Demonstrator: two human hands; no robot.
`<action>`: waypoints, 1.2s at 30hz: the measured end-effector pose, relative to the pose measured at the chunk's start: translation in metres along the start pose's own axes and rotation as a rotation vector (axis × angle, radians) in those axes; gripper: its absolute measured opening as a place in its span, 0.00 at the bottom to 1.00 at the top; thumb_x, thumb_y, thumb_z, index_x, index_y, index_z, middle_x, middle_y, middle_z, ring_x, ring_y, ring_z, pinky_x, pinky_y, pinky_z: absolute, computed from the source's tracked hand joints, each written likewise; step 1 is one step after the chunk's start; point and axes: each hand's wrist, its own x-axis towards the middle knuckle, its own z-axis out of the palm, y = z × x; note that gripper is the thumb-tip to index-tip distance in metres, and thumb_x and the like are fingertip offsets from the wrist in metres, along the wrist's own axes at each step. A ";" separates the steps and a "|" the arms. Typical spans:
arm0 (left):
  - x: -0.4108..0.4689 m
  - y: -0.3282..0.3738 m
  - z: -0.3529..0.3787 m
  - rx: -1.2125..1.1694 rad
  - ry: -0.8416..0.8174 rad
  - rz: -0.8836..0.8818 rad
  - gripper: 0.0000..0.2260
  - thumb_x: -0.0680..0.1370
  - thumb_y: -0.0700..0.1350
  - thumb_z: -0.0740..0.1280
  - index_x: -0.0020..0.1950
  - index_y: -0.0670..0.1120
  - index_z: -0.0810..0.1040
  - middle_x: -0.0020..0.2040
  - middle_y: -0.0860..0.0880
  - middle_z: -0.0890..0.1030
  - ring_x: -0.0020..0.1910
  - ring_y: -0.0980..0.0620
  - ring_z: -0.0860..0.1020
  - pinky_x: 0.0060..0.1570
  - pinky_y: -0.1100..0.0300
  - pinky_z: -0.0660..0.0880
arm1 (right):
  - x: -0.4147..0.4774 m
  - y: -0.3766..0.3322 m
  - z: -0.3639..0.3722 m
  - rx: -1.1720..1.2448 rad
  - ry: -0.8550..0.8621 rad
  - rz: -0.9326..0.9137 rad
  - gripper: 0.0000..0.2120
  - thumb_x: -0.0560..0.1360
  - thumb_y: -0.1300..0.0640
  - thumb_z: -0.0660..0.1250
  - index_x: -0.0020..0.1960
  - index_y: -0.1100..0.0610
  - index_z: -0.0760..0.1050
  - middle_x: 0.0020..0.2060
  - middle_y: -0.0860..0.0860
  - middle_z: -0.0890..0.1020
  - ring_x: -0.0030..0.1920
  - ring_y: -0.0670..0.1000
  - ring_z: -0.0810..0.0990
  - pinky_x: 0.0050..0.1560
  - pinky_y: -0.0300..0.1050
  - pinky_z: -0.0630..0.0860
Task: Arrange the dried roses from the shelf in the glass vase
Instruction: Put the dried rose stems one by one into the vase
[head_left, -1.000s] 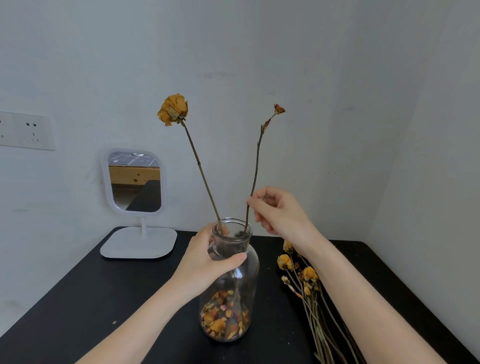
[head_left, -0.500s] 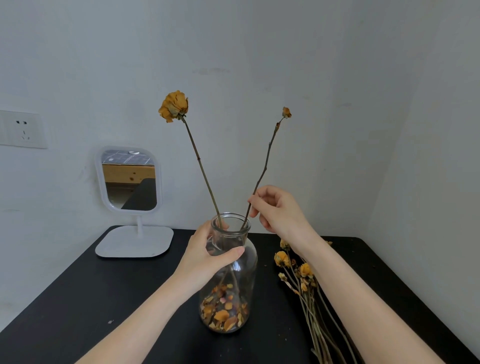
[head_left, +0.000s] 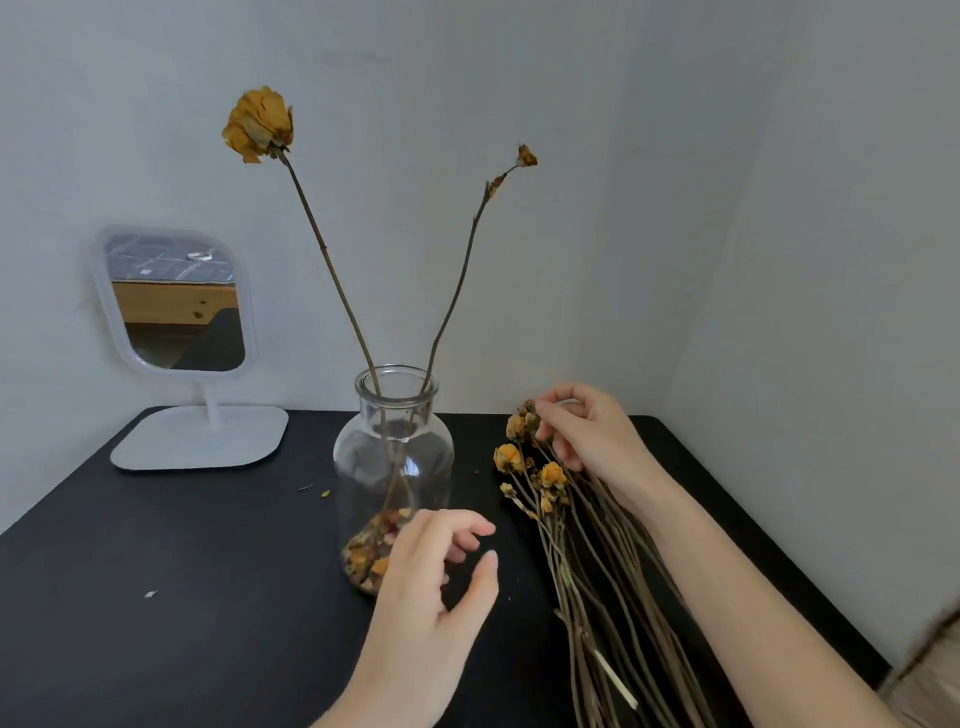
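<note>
Two dried roses (head_left: 260, 124) in glass vase (head_left: 395, 457); left hand (head_left: 431, 587) loose, empty, near it. Right hand (head_left: 592, 436) pinches rose bundle (head_left: 587, 561).

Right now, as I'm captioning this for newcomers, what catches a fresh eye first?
Two dried roses fan out of the central glass vase, the left one topped by a big yellow bloom. Right of it a bundle of roses lies on the black table, the right hand at its blooms.

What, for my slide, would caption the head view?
Two dried roses in the glass vase; right hand at the bundle beside it.
</note>
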 end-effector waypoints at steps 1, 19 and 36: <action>0.004 -0.003 0.011 0.027 -0.097 -0.034 0.07 0.75 0.46 0.66 0.48 0.58 0.74 0.41 0.55 0.73 0.44 0.60 0.71 0.43 0.72 0.68 | -0.003 0.011 -0.009 -0.043 0.015 0.025 0.06 0.77 0.57 0.63 0.53 0.57 0.74 0.34 0.51 0.80 0.25 0.43 0.72 0.22 0.33 0.67; 0.073 -0.042 0.106 0.328 -0.280 -0.619 0.17 0.68 0.59 0.71 0.31 0.46 0.77 0.28 0.52 0.76 0.32 0.53 0.77 0.33 0.61 0.70 | -0.018 0.089 -0.045 -0.639 -0.107 0.142 0.04 0.74 0.52 0.67 0.46 0.51 0.75 0.32 0.47 0.80 0.35 0.44 0.79 0.42 0.40 0.76; 0.068 -0.045 0.092 0.015 -0.196 -0.688 0.09 0.73 0.48 0.70 0.43 0.43 0.84 0.41 0.52 0.79 0.40 0.58 0.73 0.44 0.60 0.69 | -0.008 0.090 -0.013 -0.626 -0.201 0.208 0.14 0.76 0.49 0.63 0.36 0.53 0.78 0.23 0.47 0.77 0.24 0.39 0.73 0.49 0.42 0.74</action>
